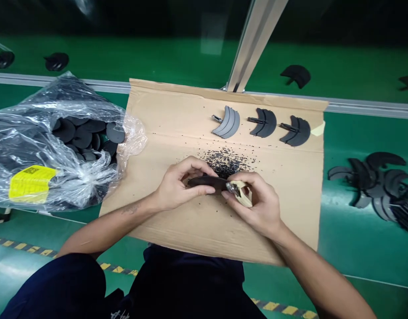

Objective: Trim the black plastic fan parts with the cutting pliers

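Note:
My left hand [177, 184] grips a thin black plastic piece [205, 180] at its left end, thumb below and fingers above. The piece is seen nearly edge-on. My right hand [257, 199] is closed around a small metal tool wrapped in cream tape [243, 195]. Its metal end meets the right end of the black piece; the tool's exact kind is partly hidden by my fingers. Just beyond both hands lies a scatter of small black shavings [225, 161] on the cardboard sheet [177, 226].
Three curved black parts with stems [263, 122] lie in a row at the cardboard's far right. A clear plastic bag [74, 173] of black pieces stands left, bearing a yellow label [31, 184]. More curved parts [379, 181] are heaped right. A metal post [253, 42] rises behind.

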Available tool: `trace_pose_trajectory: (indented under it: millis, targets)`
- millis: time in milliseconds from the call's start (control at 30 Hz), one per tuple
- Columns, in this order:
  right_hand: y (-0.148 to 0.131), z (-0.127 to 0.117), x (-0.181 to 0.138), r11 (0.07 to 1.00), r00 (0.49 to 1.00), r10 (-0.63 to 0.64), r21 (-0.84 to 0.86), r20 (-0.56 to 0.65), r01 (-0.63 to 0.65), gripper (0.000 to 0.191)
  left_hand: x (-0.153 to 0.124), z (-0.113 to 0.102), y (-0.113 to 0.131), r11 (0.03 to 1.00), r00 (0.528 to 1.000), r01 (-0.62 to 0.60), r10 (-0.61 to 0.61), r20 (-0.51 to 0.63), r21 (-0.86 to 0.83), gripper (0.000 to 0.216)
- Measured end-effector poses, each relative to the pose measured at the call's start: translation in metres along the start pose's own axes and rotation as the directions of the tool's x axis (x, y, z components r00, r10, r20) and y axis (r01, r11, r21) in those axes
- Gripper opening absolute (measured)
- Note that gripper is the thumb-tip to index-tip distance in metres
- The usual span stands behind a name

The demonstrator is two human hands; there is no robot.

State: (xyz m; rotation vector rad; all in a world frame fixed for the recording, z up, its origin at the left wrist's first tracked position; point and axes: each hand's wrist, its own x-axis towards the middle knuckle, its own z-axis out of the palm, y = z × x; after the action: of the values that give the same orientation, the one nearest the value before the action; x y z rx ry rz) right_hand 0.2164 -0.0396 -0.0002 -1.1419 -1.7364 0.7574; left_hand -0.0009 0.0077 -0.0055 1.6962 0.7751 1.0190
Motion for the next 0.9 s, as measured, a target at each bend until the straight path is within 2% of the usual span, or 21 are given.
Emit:
trace_pose_trajectory:
  millis: [67, 133, 233, 300, 367, 433, 533, 633, 800, 900]
  targets:
    - [0.000, 0.000, -0.001, 0.987, 0.987, -0.158, -0.043, -0.015, 0.157, 0.020, -0.002, 0.000, -0.004, 0.986, 0.990, -0.132, 0.127, 0.057, 0.100, 0.019]
    - [-0.001, -0.001, -0.002, 0.937, 0.947, -0.322, -0.140, 0.009, 0.320, 0.018, -0.003, -0.002, -0.007, 0.914, 0.959, -0.278, 0.244, 0.148, 0.295, 0.013]
    - [-0.004, -0.003, -0.005, 0.874, 0.902, -0.418, -0.222, 0.108, 0.432, 0.013, -0.003, -0.004, -0.010, 0.774, 0.917, -0.393, 0.287, 0.277, 0.497, 0.027]
    - [-0.005, -0.006, -0.004, 0.890, 0.906, -0.405, -0.175, 0.120, 0.421, 0.017, -0.002, -0.005, -0.011, 0.768, 0.908, -0.408, 0.288, 0.303, 0.493, 0.033]
    - [-0.002, -0.012, -0.001, 0.915, 0.927, -0.364, -0.150, 0.089, 0.374, 0.025, 0.000, -0.006, -0.011, 0.818, 0.918, -0.386, 0.292, 0.269, 0.427, 0.032]
    - [0.004, -0.022, 0.005, 0.921, 0.948, -0.306, -0.228, 0.084, 0.317, 0.030, 0.002, -0.007, -0.011, 0.877, 0.936, -0.339, 0.279, 0.212, 0.342, 0.032]
    - [0.014, -0.034, 0.012, 0.885, 0.960, -0.223, -0.378, 0.169, 0.272, 0.028, 0.005, -0.008, -0.010, 0.925, 0.954, -0.287, 0.252, 0.165, 0.247, 0.034]
    - [0.018, -0.037, 0.012, 0.869, 0.956, -0.189, -0.416, 0.224, 0.269, 0.027, 0.005, -0.009, -0.009, 0.939, 0.958, -0.267, 0.234, 0.167, 0.217, 0.035]
    - [0.018, -0.035, 0.008, 0.845, 0.959, -0.155, -0.471, 0.237, 0.253, 0.026, 0.004, -0.009, -0.009, 0.942, 0.954, -0.268, 0.230, 0.191, 0.202, 0.035]
    - [0.019, -0.034, 0.007, 0.830, 0.949, -0.187, -0.476, 0.252, 0.290, 0.026, 0.005, -0.009, -0.009, 0.937, 0.945, -0.292, 0.251, 0.209, 0.192, 0.034]
